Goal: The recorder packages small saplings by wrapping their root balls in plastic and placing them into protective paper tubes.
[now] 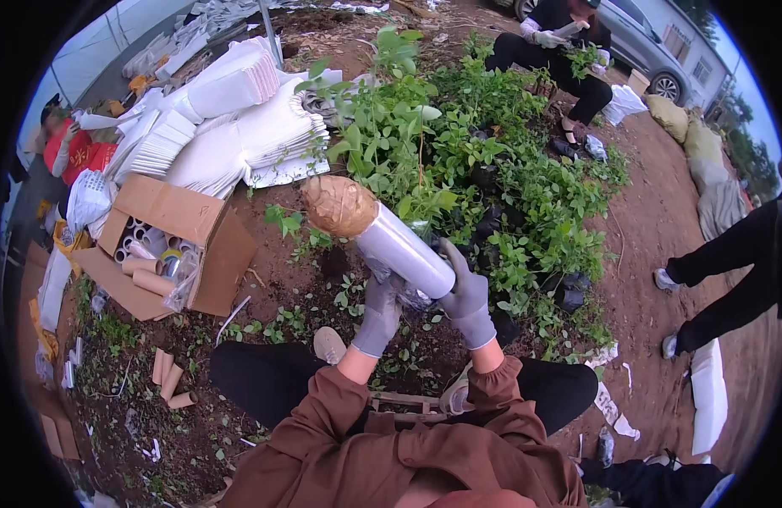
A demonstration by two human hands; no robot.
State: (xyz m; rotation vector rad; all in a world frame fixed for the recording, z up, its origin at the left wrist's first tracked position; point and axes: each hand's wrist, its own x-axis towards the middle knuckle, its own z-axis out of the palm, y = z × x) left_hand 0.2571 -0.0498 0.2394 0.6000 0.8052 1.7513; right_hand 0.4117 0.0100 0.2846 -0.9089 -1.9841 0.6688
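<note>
Between my hands a thick roll of plastic stretch film [407, 251] lies at a slant, its far end covered with crumpled brown tape [340, 206]. My right hand [465, 293], in a grey glove, grips the roll's near end. Under the roll, my gloved left hand [381, 308] holds a bundle wrapped in dark and clear plastic [419, 297]; its fingers are mostly hidden. Leafy stems [423, 152] rise just behind the roll, but I cannot tell whether they come from the bundle. Many green seedlings [524, 190] with black bags stand beyond my hands.
At left, an open cardboard box [216, 267] holds cardboard tubes and film rolls; loose tubes [169, 374] lie nearby. White foam sheets [238, 133] are piled behind it. A seated co-worker [556, 57] handles a plant at top right. Another person's legs [727, 286] stand at right.
</note>
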